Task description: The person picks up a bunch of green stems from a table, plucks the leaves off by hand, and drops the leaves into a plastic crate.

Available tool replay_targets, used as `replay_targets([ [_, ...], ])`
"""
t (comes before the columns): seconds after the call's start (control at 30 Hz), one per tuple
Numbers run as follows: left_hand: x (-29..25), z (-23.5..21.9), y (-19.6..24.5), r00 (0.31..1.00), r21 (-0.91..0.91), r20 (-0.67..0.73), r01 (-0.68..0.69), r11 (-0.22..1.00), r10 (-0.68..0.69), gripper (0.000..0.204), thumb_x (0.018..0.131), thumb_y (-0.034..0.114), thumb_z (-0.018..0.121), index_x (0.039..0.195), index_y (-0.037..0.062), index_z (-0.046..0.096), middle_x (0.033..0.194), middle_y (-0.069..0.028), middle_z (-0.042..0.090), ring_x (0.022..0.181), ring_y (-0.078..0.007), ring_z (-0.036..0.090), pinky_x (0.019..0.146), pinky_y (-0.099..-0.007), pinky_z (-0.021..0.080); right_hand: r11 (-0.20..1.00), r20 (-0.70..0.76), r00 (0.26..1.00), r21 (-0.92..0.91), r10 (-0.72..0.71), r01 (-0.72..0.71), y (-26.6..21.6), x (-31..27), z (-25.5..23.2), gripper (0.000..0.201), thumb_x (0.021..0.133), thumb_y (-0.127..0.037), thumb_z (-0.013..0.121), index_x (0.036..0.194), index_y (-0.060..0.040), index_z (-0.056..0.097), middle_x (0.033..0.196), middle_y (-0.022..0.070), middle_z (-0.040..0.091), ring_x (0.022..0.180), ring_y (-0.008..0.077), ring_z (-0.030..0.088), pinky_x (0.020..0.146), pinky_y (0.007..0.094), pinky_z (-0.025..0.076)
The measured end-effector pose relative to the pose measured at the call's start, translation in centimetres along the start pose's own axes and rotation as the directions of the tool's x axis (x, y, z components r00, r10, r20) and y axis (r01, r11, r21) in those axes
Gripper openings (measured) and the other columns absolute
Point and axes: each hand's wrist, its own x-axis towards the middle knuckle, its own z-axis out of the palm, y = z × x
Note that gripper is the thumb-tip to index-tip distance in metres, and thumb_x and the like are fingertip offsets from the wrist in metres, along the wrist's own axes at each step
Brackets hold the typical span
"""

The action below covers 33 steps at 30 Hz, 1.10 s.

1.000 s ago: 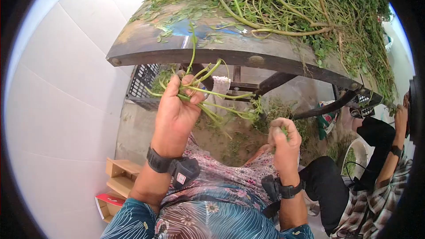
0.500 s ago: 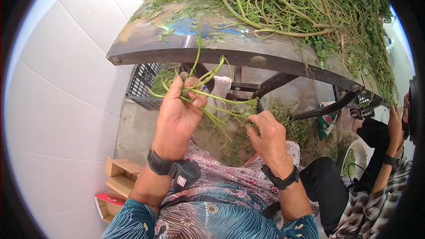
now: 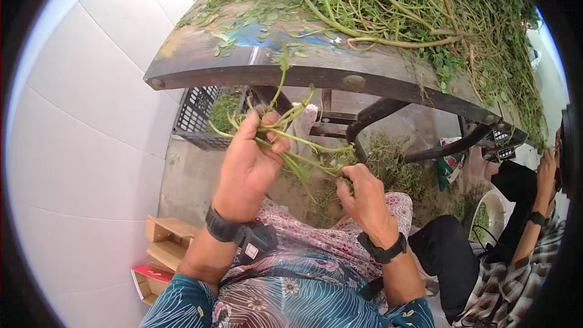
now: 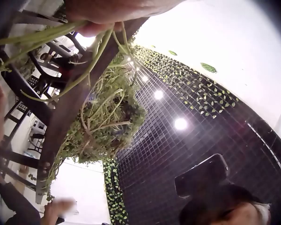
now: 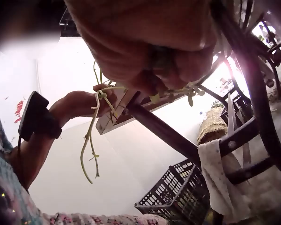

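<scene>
In the head view, the left hand grips a loose bunch of green stems in front of the table's edge, its fingers curled round them. The right hand pinches the leafy end of one of these stems, to the right of the left hand. From the right wrist view, curled fingers of the right hand hide most of the pinched end, and the left hand shows behind with stems hanging down. Part of the left hand crosses the top of the left wrist view.
A heap of greens covers much of the wooden table. Beneath stand a black crate and dark table legs, with scattered greens on the floor. At the right sits another person beside a metal basin. Cardboard boxes lie lower left.
The right hand has moved left and up from over the lap to the tips of the stems, where it pinches one. The left hand has shifted slightly right, still gripping the bunch.
</scene>
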Motion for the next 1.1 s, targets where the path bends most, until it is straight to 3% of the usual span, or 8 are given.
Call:
replay_targets([
  [0.1, 0.0, -0.3, -0.4, 1.0, -0.006, 0.008, 0.019, 1.0, -0.019, 0.017, 0.093, 0.023, 0.042, 0.092, 0.0068, 0.047, 0.078, -0.0027, 0.05, 0.061, -0.0116, 0.041, 0.05, -0.0256, 0.036, 0.997, -0.085, 0.996, 0.071, -0.013, 0.019, 1.0, -0.7, 0.2, 0.015, 0.075, -0.008, 0.057, 0.089, -0.0031, 0.055, 0.075, 0.0122, 0.055, 0.061, 0.0277, 0.054, 0.053, 0.0341, 0.044],
  [0.13, 0.0, -0.3, -0.6, 0.999, -0.007, 0.026, 0.029, 1.0, -0.029, 0.017, 0.093, 0.023, 0.042, 0.092, 0.0069, 0.047, 0.077, -0.0026, 0.05, 0.061, -0.0117, 0.042, 0.05, -0.0255, 0.036, 0.922, -0.044, 0.971, 0.329, 0.233, -0.206, 1.0, -0.9, -0.3, 0.013, 0.076, -0.008, 0.055, 0.088, -0.004, 0.054, 0.075, 0.0102, 0.054, 0.059, 0.024, 0.052, 0.05, 0.0317, 0.042],
  [0.2, 0.1, -0.2, -0.5, 0.998, -0.029, 0.056, 0.02, 0.999, -0.018, 0.018, 0.093, 0.024, 0.042, 0.091, 0.0062, 0.046, 0.077, -0.0026, 0.049, 0.062, -0.0117, 0.042, 0.049, -0.0253, 0.036, 0.455, 0.211, 0.773, 0.705, 0.598, -0.544, 0.7, -1.0, -1.6, 0.009, 0.078, -0.009, 0.053, 0.086, -0.0059, 0.053, 0.075, 0.0062, 0.054, 0.056, 0.0166, 0.049, 0.046, 0.0269, 0.039],
  [0.33, 0.4, -0.2, 1.0, 0.992, -0.001, 0.125, -0.028, 1.0, 0.028, 0.011, 0.092, 0.022, 0.044, 0.094, 0.0118, 0.046, 0.076, -0.0003, 0.05, 0.062, -0.0092, 0.041, 0.052, -0.0247, 0.036, -0.322, 0.321, 0.709, 0.936, 0.627, -0.139, 3.7, -1.3, -3.6, 0.008, 0.081, -0.014, 0.051, 0.088, -0.0098, 0.048, 0.078, 0.0059, 0.053, 0.057, 0.0117, 0.045, 0.04, 0.02, 0.032],
  [0.6, -0.4, 0.4, -0.3, 0.995, 0.01, 0.102, -0.005, 1.0, 0.004, 0.013, 0.093, 0.023, 0.043, 0.096, 0.0112, 0.046, 0.076, -0.0004, 0.049, 0.062, -0.0095, 0.041, 0.052, -0.0249, 0.037, 0.139, 0.458, 0.788, 0.823, 0.412, -0.551, -3.4, 0.9, -3.8, 0.022, 0.083, -0.009, 0.05, 0.105, -0.0035, 0.047, 0.064, 0.001, 0.045, 0.049, 0.0076, 0.039, 0.04, 0.0191, 0.027],
  [0.8, -1.2, 0.7, -1.2, 0.973, 0.033, 0.228, 0.019, 0.999, -0.026, 0.014, 0.094, 0.023, 0.04, 0.098, 0.0101, 0.045, 0.075, -0.0004, 0.048, 0.063, -0.0098, 0.043, 0.051, -0.0243, 0.037, 0.453, 0.29, 0.841, 0.738, 0.456, -0.5, -3.9, 2.8, -0.9, 0.018, 0.084, -0.013, 0.053, 0.098, -0.0011, 0.054, 0.061, -0.0007, 0.049, 0.049, 0.0051, 0.041, 0.042, 0.0195, 0.031],
  [0.9, -1.3, 0.9, -1.2, 0.985, 0.007, 0.172, 0.031, 0.999, -0.032, 0.016, 0.094, 0.024, 0.038, 0.096, 0.0096, 0.045, 0.074, -0.0006, 0.045, 0.061, -0.0118, 0.041, 0.05, -0.0257, 0.037, 0.786, 0.025, 0.949, 0.553, 0.314, -0.275, -1.9, 2.5, 0.8, 0.013, 0.086, -0.014, 0.052, 0.091, -0.002, 0.051, 0.061, -0.0012, 0.047, 0.048, 0.0058, 0.041, 0.041, 0.0199, 0.03],
  [1.1, -0.6, 0.3, -0.4, 0.986, -0.085, 0.162, 0.057, 0.995, -0.043, 0.016, 0.094, 0.024, 0.038, 0.097, 0.0091, 0.043, 0.074, -0.0014, 0.044, 0.062, -0.0134, 0.041, 0.051, -0.0266, 0.036, 0.335, 0.193, 0.805, 0.836, 0.56, -0.434, -1.8, 1.5, -1.6, 0.013, 0.084, -0.013, 0.052, 0.089, -0.002, 0.054, 0.059, -0.0001, 0.049, 0.05, 0.0062, 0.043, 0.044, 0.02, 0.034],
])
